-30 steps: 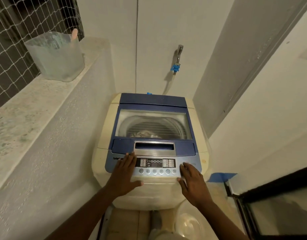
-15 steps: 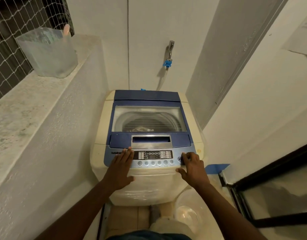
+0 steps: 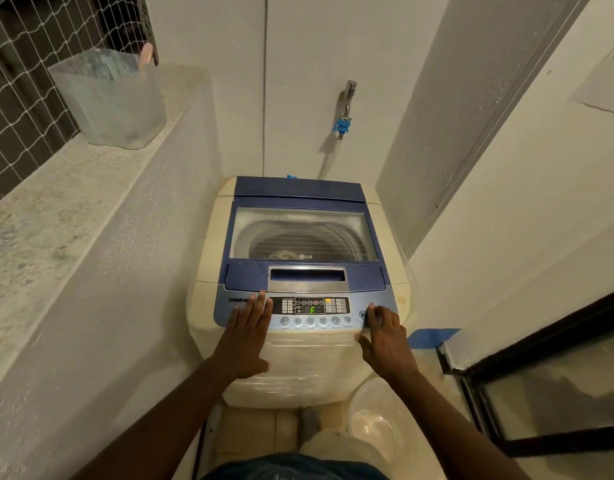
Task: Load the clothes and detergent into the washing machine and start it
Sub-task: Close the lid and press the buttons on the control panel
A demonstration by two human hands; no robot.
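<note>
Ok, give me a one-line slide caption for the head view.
Left hand flat on the washing machine panel, right hand at its right-end buttons, display lit, lid closed.

bare forearms (image 3: 181,407) without sleeves, bare hands (image 3: 245,336), dark blue garment (image 3: 291,467) below.

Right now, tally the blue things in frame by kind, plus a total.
Washer lid, blue frame: 1
Blue control panel: 1
Blue tap fitting on the wall: 1
Blue connector behind the washer's back edge: 1
Blue tape on the floor, right of the washer: 1
Total: 5
</note>
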